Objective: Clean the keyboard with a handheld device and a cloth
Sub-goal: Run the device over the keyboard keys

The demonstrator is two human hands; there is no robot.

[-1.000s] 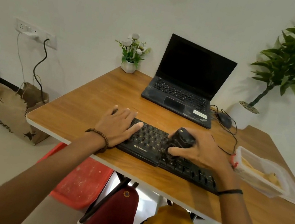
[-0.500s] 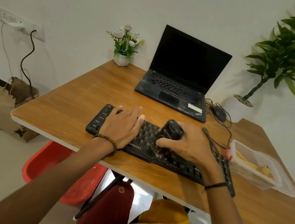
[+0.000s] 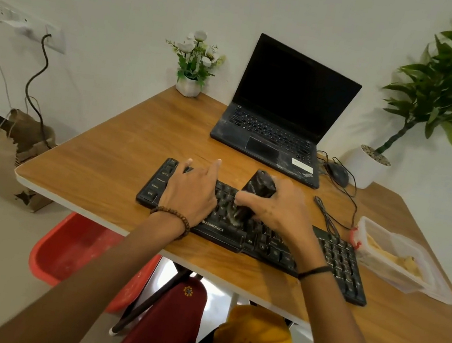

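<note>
A black keyboard (image 3: 335, 258) lies slanted along the front of the wooden desk (image 3: 119, 159). My left hand (image 3: 190, 192) rests flat on the keyboard's left part, fingers spread and pointing away from me. My right hand (image 3: 278, 210) grips a small black handheld device (image 3: 257, 188), which stands upright with its lower end pressed onto the keys near the keyboard's middle. The device's tip and the keys below it are blurred. No cloth is clearly visible.
An open black laptop (image 3: 281, 120) stands behind the keyboard, with a mouse (image 3: 337, 173) and cables to its right. A clear plastic container (image 3: 395, 259) sits at the right. A flower pot (image 3: 188, 87) and a large potted plant (image 3: 369, 168) stand at the back.
The camera view has shifted, so more of the keyboard's left end shows. My right hand has slid the device a little leftward along the keys, closer to my left hand.
</note>
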